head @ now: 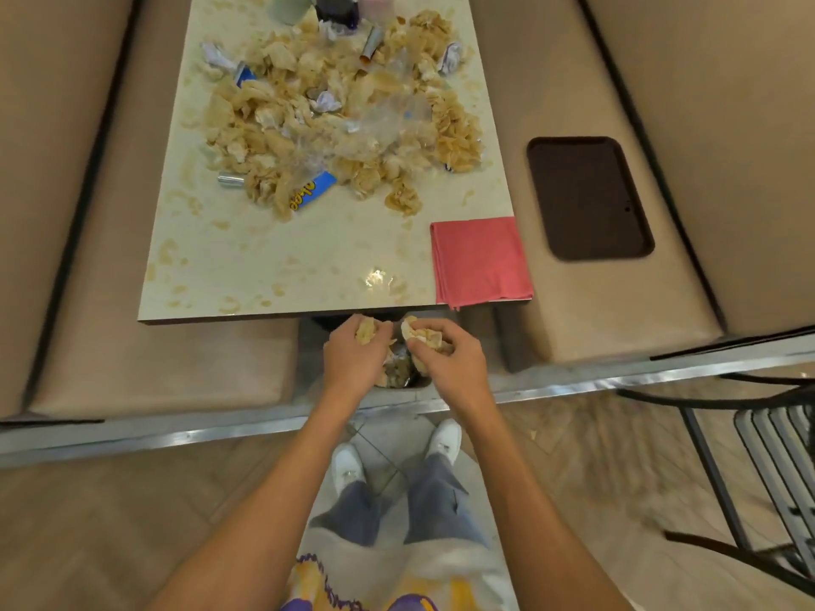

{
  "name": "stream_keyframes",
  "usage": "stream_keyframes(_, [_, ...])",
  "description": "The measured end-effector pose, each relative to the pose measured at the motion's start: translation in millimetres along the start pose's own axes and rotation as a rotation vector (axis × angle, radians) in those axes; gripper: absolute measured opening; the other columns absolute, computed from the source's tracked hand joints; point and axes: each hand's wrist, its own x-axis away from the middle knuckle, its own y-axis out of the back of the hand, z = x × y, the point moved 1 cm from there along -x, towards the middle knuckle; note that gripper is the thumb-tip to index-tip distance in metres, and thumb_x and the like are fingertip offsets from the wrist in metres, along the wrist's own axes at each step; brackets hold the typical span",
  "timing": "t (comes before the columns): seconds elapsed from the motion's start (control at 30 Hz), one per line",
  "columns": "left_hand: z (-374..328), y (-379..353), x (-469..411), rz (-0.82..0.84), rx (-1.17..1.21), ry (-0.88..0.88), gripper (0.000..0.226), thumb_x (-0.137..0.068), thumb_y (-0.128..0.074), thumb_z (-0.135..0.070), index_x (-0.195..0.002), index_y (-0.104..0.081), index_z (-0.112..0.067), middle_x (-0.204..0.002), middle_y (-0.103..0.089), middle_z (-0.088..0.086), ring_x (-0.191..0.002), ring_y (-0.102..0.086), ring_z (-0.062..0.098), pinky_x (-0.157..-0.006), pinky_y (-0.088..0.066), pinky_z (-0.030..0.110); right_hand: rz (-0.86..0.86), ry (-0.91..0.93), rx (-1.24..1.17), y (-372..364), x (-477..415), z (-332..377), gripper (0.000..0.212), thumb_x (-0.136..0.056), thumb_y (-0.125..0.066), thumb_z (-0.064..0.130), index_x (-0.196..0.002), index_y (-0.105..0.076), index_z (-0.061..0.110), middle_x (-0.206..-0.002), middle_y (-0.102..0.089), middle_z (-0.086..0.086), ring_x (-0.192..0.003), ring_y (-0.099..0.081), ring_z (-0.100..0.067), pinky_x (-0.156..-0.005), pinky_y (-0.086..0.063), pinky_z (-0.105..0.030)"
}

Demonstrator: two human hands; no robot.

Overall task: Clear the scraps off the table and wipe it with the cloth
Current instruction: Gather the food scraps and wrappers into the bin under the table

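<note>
A big heap of beige scraps point(335, 112), mixed with crumpled paper, clear plastic and blue wrappers, covers the far half of the pale table point(247, 275). A folded pink cloth point(480, 258) lies on the table's near right corner. Both my hands hover just below the table's near edge, over a bin point(399, 372) that holds scraps. My left hand point(355, 352) is closed around a clump of beige scraps point(367, 329). My right hand point(445, 355) grips another clump of scraps point(421, 332).
Beige bench seats flank the table; a dark brown tray point(588, 198) lies on the right seat. Cups stand at the table's far end point(335, 6). A metal floor strip point(617, 381) runs across below, and a black metal chair point(767, 456) stands at the right.
</note>
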Motion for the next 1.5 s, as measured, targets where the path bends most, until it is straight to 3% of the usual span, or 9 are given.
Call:
stream_keyframes(0.1, [19,-6,1,0.025,0.003,0.081,0.018,-0.094,-0.072,-0.032,-0.086,-0.072,-0.016,-0.082,-0.073,0.003,-0.074,-0.065,0.015,-0.062,-0.048,0.027,0.003,-0.042,-0.009,0,3,-16,0.016,-0.089,-0.080,0.020,-0.103,-0.078,0.027,-0.097,-0.076,0.011,-0.088,-0.070,-0.004,-0.073,-0.056,-0.019])
stream_keyframes(0.2, [36,-15,-4,0.043,0.000,0.152,0.013,-0.096,-0.072,-0.031,-0.092,-0.073,-0.019,-0.083,-0.073,0.000,-0.073,-0.066,0.012,-0.055,-0.043,0.019,0.013,-0.091,0.021,0,-6,-36,0.018,-0.089,-0.080,0.017,-0.103,-0.078,0.028,-0.098,-0.075,0.009,-0.087,-0.070,-0.005,-0.075,-0.059,-0.025])
stream_keyframes(0.6, [144,-77,-92,-0.007,0.053,0.401,0.010,-0.095,-0.069,-0.028,-0.099,-0.072,-0.019,-0.091,-0.076,0.006,-0.087,-0.073,0.027,-0.079,-0.059,0.042,0.075,-0.225,0.251,-13,-119,-169,0.026,-0.077,-0.077,0.034,-0.103,-0.077,0.037,-0.105,-0.075,0.009,-0.096,-0.070,-0.011,-0.091,-0.059,-0.041])
stream_keyframes(0.7, [171,-89,-121,-0.044,0.089,0.452,0.009,-0.097,-0.065,-0.021,-0.099,-0.072,-0.016,-0.085,-0.071,0.005,-0.067,-0.061,0.020,-0.056,-0.047,0.029,0.076,-0.246,0.279,-21,-155,-207,0.028,-0.077,-0.075,0.031,-0.104,-0.076,0.037,-0.105,-0.075,0.006,-0.094,-0.071,-0.012,-0.088,-0.061,-0.040])
stream_keyframes(0.8, [199,-101,-149,-0.057,0.063,0.469,0.011,-0.098,-0.067,-0.028,-0.098,-0.071,-0.018,-0.085,-0.068,0.005,-0.060,-0.052,0.016,-0.049,-0.038,0.024,0.065,-0.222,0.314,-31,-188,-233,0.028,-0.083,-0.074,0.018,-0.108,-0.076,0.032,-0.104,-0.075,0.004,-0.092,-0.071,-0.014,-0.085,-0.061,-0.033])
stream_keyframes(0.93, [230,-113,-180,-0.087,0.065,0.470,0.014,-0.098,-0.068,-0.032,-0.099,-0.072,-0.018,-0.086,-0.068,0.004,-0.065,-0.055,0.016,-0.052,-0.039,0.025,0.090,-0.189,0.454,-53,-229,-271,0.030,-0.085,-0.075,0.012,-0.111,-0.077,0.025,-0.114,-0.075,-0.001,-0.106,-0.070,-0.022,-0.093,-0.054,-0.028])
stream_keyframes(1.13, [259,-129,-207,-0.100,0.047,0.445,0.014,-0.101,-0.066,-0.033,-0.095,-0.065,-0.020,-0.092,-0.067,0.000,-0.083,-0.061,0.016,-0.061,-0.042,0.030,0.276,-0.310,0.434,-63,-249,-305,0.046,-0.104,-0.059,0.031,-0.150,-0.054,0.024,-0.151,-0.054,-0.008,-0.137,-0.051,-0.030,-0.111,-0.038,-0.030])
stream_keyframes(1.3, [271,-139,-220,-0.087,0.017,0.389,0.019,-0.100,-0.066,-0.033,-0.109,-0.066,-0.016,-0.101,-0.069,0.005,-0.090,-0.064,0.019,-0.064,-0.045,0.030,0.179,-0.376,0.367,-51,-248,-320,0.033,-0.103,-0.056,0.018,-0.132,-0.068,0.025,-0.135,-0.065,-0.006,-0.117,-0.063,-0.028,-0.104,-0.052,-0.036])
stream_keyframes(1.5, [266,-163,-237,0.063,-0.106,0.374,0.038,-0.099,-0.064,-0.047,-0.127,-0.056,-0.023,-0.118,-0.065,0.003,-0.103,-0.064,0.024,-0.083,-0.050,0.033,0.162,-0.319,0.359,-29,-236,-332,0.035,-0.100,-0.054,0.004,-0.130,-0.068,0.016,-0.114,-0.067,0.000,-0.099,-0.059,-0.012,-0.082,-0.046,-0.018])
